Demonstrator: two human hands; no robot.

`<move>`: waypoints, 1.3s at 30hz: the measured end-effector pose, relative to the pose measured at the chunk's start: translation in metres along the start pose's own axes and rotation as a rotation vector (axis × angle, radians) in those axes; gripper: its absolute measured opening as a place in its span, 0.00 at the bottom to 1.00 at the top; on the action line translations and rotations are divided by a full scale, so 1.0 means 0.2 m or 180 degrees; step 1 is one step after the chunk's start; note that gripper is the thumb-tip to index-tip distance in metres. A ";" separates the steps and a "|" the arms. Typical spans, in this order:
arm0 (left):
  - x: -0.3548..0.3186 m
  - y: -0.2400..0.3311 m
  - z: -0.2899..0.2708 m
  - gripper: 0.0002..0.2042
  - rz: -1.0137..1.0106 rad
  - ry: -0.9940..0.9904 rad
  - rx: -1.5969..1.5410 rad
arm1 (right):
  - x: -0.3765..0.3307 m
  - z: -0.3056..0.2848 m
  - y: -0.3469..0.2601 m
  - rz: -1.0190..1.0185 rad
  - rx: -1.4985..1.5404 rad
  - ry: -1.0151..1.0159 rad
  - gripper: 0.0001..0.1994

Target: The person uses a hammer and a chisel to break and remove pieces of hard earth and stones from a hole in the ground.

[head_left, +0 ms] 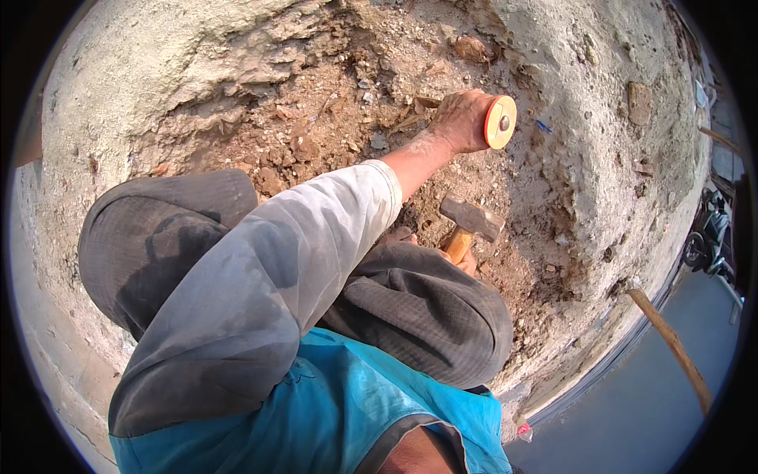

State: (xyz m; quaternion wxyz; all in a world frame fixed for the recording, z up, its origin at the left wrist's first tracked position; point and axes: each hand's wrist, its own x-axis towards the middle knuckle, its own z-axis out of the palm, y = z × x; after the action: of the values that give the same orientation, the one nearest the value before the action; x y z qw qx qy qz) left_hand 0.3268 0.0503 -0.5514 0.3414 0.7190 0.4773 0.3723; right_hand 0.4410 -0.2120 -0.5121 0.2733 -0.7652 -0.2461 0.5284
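Observation:
My left hand reaches out over the broken ground, its fingers wrapped round a chisel with a round hand guard. The guard is yellow with an orange-red rim, and the metal striking end shows at its centre. My hand hides most of the shaft, and I cannot make out the tip. Below and a little right, a hammer with a blocky, worn steel head and a wooden handle stands tilted beside my right knee. My right hand is closed round its handle, mostly hidden behind the knee.
Rough, pale rock or earth walls rise around a dug hollow of brown soil and rubble. My bent knees are close below the tools. A wooden pole leans at the right over grey paving. A parked motorbike stands beyond.

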 end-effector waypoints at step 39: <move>0.07 -0.26 0.00 0.09 -0.0090 -0.0022 -0.0159 | 0.15 -0.13 -1.27 -0.2767 0.1016 0.0701 0.12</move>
State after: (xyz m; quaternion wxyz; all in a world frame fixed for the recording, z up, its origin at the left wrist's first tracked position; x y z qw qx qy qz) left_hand 0.3075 0.0789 -0.5928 0.3661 0.7047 0.4768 0.3768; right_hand 0.4538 -0.0110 -0.3535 0.6076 -0.5912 -0.4288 0.3120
